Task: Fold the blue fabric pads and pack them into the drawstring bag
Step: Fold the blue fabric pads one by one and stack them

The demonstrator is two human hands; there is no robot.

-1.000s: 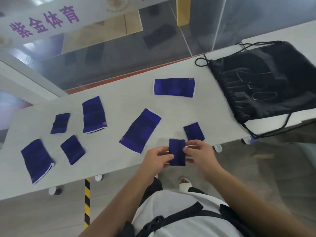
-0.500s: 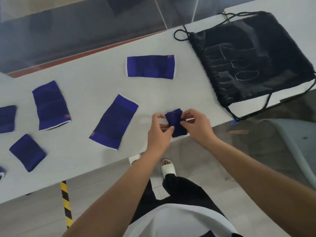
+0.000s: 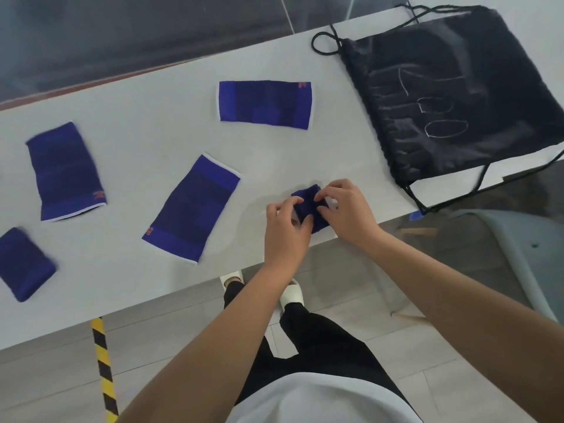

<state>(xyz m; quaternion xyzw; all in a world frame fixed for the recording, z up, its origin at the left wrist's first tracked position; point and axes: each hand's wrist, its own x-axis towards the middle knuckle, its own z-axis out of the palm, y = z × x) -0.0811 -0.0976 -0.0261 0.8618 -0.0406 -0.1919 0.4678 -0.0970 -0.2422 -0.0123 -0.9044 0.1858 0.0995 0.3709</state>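
Jointly, left hand [image 3: 287,232] and right hand [image 3: 349,215] grip one pad [image 3: 306,202] (near table [image 3: 238,251] edge).

I note a white table [image 3: 128,123] against a dark glass partition [image 3: 152,35]; grey tiled floor [image 3: 45,377], yellow-black hazard tape [image 3: 105,370], and a grey chair [image 3: 525,257] at right.

The left grip [image 3: 287,230] and right grip [image 3: 348,213] are covering much of the folded pad [image 3: 305,203] they are pinching, hiding its near edge and how its layers are lying. At 9 o'clock a small pad [image 3: 24,264] is smearing with blur and running off the frame edge. At 2 o'clock the drawstring bag [image 3: 451,96] is being cropped along its right side. At 10 o'clock the orange mark [image 3: 98,195] on a larger pad [image 3: 65,172] is showing too small to read.
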